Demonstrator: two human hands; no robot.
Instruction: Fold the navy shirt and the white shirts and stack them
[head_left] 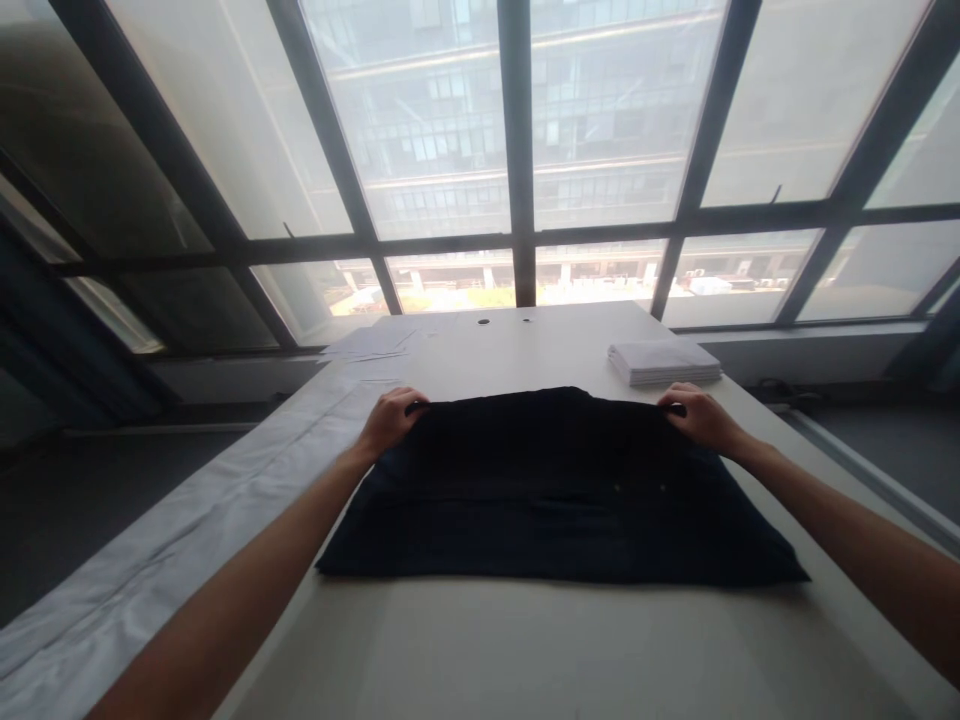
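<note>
A dark navy or black piece of cloth (555, 530), seemingly a folded garment, lies across the white table (540, 650). Its far edge is lifted a little off the surface, while the near edge rests flat. My left hand (394, 418) pinches the far left corner, fingers closed on the fabric. At the far right corner my right hand (697, 415) grips the same raised edge between thumb and fingers. Between the hands the edge runs nearly straight, with a slight hump near the middle. The kind of garment is too dark to make out.
A neat stack of folded white cloth (664, 362) sits at the table's right, beyond my right hand. Loose white sheets of paper (367, 343) lie at the far left. White fabric (225, 520) covers a surface along the left side. Large windows (517, 150) stand behind.
</note>
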